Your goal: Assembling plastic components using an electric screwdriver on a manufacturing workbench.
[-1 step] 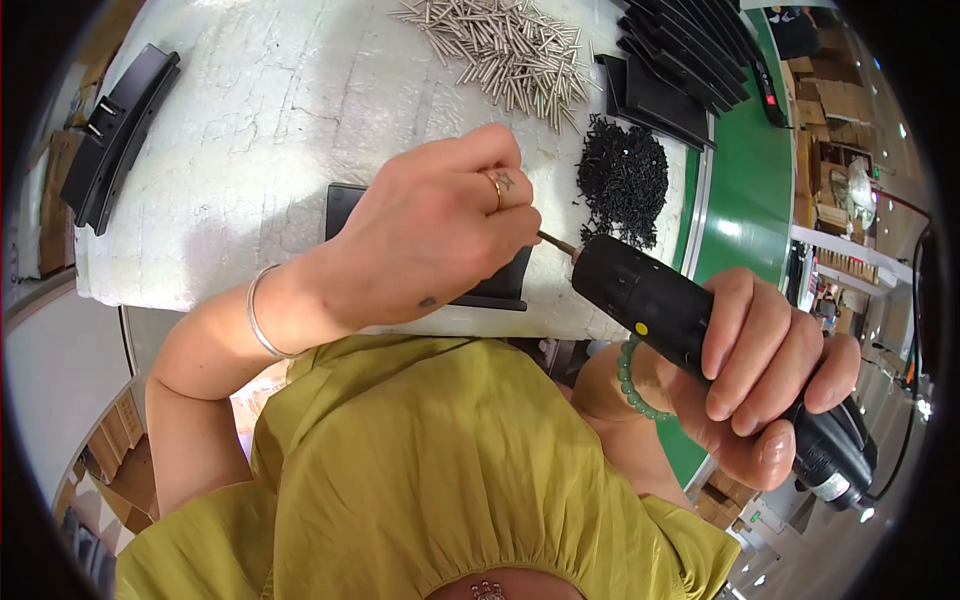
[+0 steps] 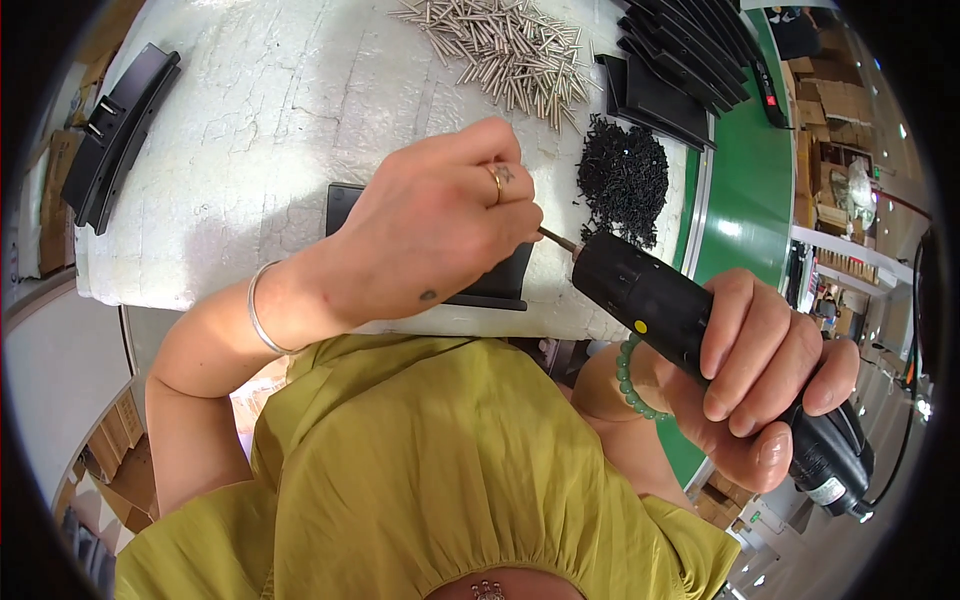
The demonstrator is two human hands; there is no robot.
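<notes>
Our right hand (image 2: 765, 375) grips the black screwdriver (image 2: 635, 290); its long axis slants far-left toward our left hand (image 2: 430, 225), fingers pinched on what we cannot tell. The black panel (image 2: 508, 278) lies beneath our nearer left hand.

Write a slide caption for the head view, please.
The right hand holds a black electric screwdriver, its bit pointing at the left hand over a black panel.

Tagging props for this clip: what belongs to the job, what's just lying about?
Job (last four likely):
- driver, in right hand
- bit, at left hand
- plate, under left hand
- black screws
- silver pins
- stacked panels
- black parts, far left

Probably lying about:
- cartons
- red-marked black object
</notes>
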